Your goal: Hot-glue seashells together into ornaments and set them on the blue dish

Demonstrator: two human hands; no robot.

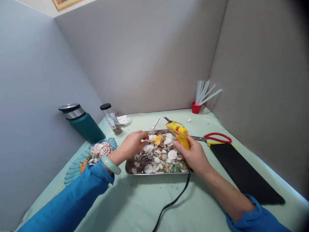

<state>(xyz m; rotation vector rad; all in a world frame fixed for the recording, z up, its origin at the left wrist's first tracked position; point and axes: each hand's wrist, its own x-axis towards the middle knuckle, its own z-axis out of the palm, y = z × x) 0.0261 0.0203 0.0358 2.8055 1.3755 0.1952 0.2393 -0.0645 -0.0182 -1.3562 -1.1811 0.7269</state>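
Note:
A metal tray [129, 170] in the middle of the table is full of several mixed seashells. My left hand [131, 145] reaches over the tray's left side, its fingers pinched on a small pale shell [145, 140] next to an orange shell [158, 140]. My right hand [194, 154] grips a yellow glue gun [178, 132] over the tray's right side, nozzle pointing left toward the shells. Its black cord [173, 199] trails down toward the near table edge. A pale green bangle [110, 165] sits on my left wrist.
A blue shell-shaped dish [72, 169] with shells lies at the left, behind it a green flask [82, 124] and a small jar [111, 119]. Red scissors [217, 138], a black board [243, 174], a red cup of glue sticks [196, 106] and small pliers [172, 121] are on the right.

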